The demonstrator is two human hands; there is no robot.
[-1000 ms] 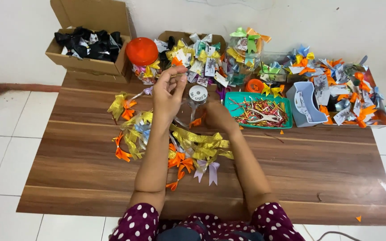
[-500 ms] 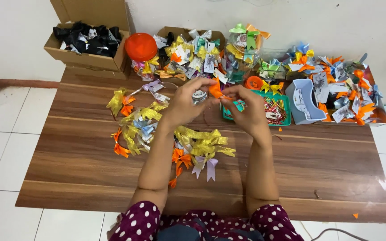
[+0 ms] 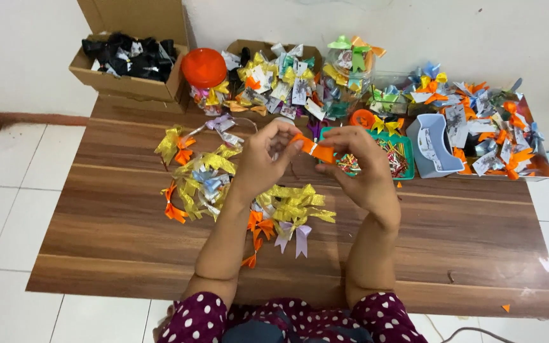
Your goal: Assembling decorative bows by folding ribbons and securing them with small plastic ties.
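Observation:
An orange ribbon piece (image 3: 316, 150) is pinched between both hands above the middle of the wooden table (image 3: 465, 235). My left hand (image 3: 263, 155) grips its left end with fingertips. My right hand (image 3: 363, 166) holds its right end, fingers curled over it. Beneath the hands lies a loose heap of finished ribbon bows (image 3: 223, 184) in gold, silver, orange and lilac.
A teal tray of small coloured bits (image 3: 401, 155) sits behind my right hand. A grey tape dispenser (image 3: 433, 145), an orange-lidded jar (image 3: 204, 70), a cardboard box of black bows (image 3: 128, 60) and piles of mixed bows (image 3: 478, 121) line the back edge by the wall.
My left hand came down from its raised spot; my right hand fetched an orange ribbon from near the tray. Both hands now hold it together, closer to me.

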